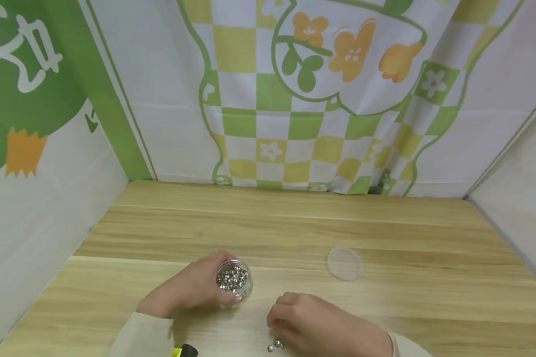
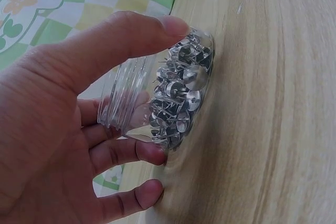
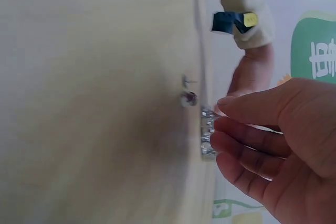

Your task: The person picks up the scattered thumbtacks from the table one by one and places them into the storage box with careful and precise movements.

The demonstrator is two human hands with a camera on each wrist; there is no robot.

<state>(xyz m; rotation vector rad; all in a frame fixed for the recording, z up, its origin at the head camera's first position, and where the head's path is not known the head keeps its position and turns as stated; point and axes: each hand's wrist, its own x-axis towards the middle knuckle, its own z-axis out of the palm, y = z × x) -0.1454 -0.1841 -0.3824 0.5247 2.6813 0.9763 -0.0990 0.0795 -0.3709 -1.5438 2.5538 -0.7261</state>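
My left hand grips a clear, open-topped plastic jar partly filled with silver thumbtacks. In the left wrist view the thumb lies across one side of the jar and fingers support the other; its base is at the wooden tabletop. To the right, my right hand hovers low over the table with bent fingers. A gap shows between its thumb and forefinger in the right wrist view, and nothing is visible there. A few loose thumbtacks lie on the table by this hand.
A round clear lid lies on the wooden table beyond the right hand. A black and yellow device sits at the left sleeve. Patterned curtains hang behind the table, with cloth walls at both sides.
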